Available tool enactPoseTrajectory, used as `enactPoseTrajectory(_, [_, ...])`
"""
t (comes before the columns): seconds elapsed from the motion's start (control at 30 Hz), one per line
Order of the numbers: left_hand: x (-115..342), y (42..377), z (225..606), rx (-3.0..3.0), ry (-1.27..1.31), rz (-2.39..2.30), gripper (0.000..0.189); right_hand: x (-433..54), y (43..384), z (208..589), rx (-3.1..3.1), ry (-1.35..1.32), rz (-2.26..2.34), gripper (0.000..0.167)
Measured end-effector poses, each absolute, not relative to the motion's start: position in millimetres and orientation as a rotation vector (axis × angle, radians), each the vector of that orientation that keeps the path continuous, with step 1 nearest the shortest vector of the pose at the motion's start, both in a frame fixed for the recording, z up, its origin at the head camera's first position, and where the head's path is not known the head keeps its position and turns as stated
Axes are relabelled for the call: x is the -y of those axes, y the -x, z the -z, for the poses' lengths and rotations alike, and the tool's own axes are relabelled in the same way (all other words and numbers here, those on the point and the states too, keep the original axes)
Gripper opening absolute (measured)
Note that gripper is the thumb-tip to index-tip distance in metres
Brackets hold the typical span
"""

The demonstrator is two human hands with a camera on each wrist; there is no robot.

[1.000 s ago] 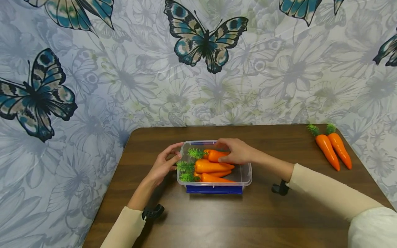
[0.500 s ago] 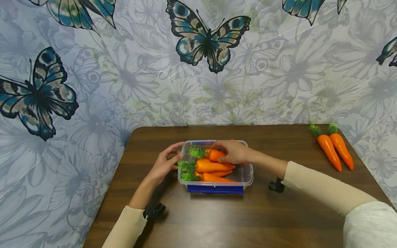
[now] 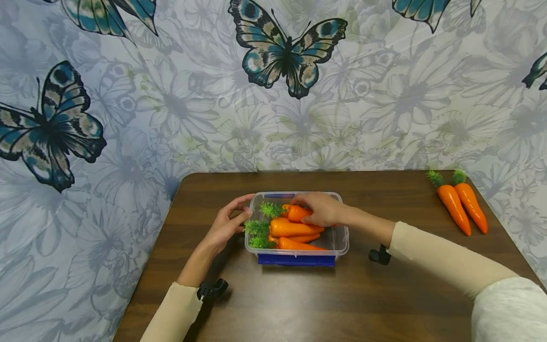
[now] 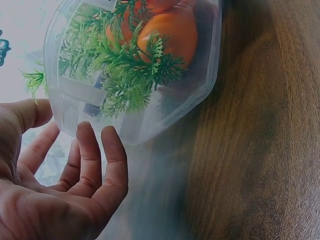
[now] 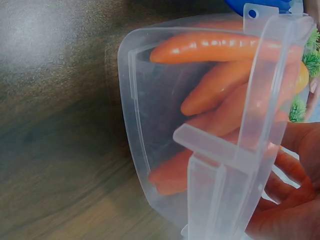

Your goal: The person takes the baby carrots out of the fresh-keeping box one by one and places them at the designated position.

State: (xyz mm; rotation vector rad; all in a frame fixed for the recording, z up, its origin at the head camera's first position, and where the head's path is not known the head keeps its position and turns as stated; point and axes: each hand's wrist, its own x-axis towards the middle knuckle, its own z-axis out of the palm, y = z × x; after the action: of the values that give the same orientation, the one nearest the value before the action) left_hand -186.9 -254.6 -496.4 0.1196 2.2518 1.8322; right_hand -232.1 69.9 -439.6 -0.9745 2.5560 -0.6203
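Note:
A clear plastic container [image 3: 342, 247] with blue clips holds several orange carrots [image 3: 295, 230] with feathery green tops pointing left. My right hand [image 3: 322, 209] reaches over its right side and grips the farthest carrot [image 3: 296, 213], thumb on the near side. Part of that carrot is hidden beneath the hand. In the right wrist view, carrot tips show through the container's wall [image 5: 142, 125]. My left hand [image 3: 222, 225] rests against the container's left end, its fingers loosely bent. The left wrist view shows the thumb at the rim and fingertips by the outer wall, near the green tops [image 4: 130, 75].
Two more carrots [image 3: 461, 206] lie side by side at the table's back right corner. The brown wooden table [image 3: 290, 304] meets a butterfly-patterned backdrop [image 3: 367, 118] at its far edge. A blue clip [image 3: 297, 260] hangs on the container's near side.
My right hand has shifted slightly left with its hold on the far carrot. My left hand stays at the container's left end. The view has drifted a little.

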Motion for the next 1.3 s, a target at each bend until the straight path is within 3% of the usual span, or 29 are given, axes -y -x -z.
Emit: enactPoseTrajectory(1.3, [250.6,186.7,496.4,-2.247,-0.085,-1.831,0.047,-108.8,223.7,420.4,-2.542,0.935,1.135,0.056])
